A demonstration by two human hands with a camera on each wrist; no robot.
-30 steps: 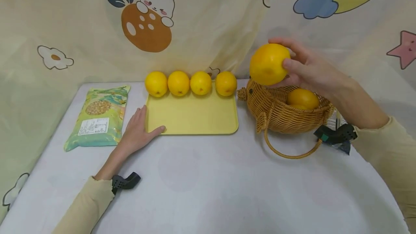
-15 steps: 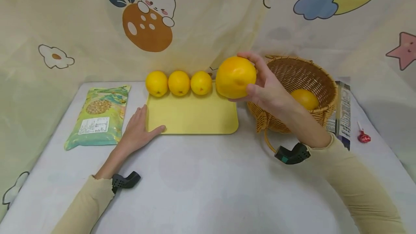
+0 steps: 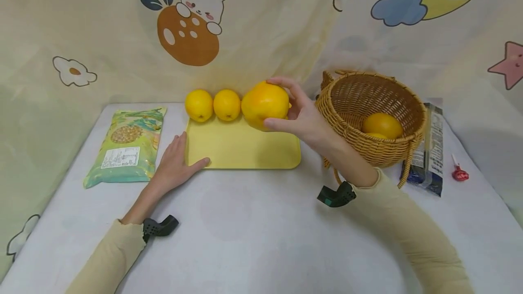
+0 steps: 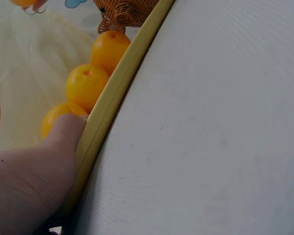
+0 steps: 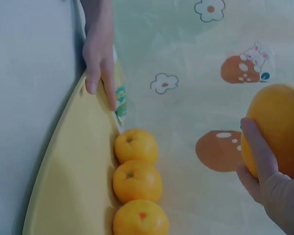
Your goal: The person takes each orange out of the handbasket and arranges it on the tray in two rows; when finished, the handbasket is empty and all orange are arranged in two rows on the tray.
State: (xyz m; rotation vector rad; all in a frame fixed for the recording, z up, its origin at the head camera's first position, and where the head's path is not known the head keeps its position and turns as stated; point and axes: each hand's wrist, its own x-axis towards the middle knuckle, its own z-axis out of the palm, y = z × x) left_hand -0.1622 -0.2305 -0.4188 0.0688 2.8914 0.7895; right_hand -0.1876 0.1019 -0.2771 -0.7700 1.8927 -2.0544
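Observation:
My right hand [image 3: 307, 119] holds a large, smooth orange [image 3: 265, 102] between thumb and fingers. In the head view this orange overlaps the back right part of a yellow tray [image 3: 241, 151]. Along the tray's back edge sits a row of oranges; a left one [image 3: 199, 105] and its neighbour [image 3: 227, 105] show in full, while those farther right are mostly hidden behind the held fruit. The right wrist view shows several of the row, with the held orange [image 5: 277, 129] apart from them. My left hand [image 3: 175, 164] rests at the tray's left end, fingers straight, thumb along the front rim.
A wicker basket [image 3: 367, 142] shaped like an animal stands right of the tray, with oranges [image 3: 382, 125] inside. Beside it lie a dark packet [image 3: 434, 149] and a red lollipop [image 3: 460, 174]. A green food bag [image 3: 126, 146] lies to the left.
My right hand has carried the orange left from above the basket to over the tray. The basket has tipped, its opening now showing more. My left hand has stayed put.

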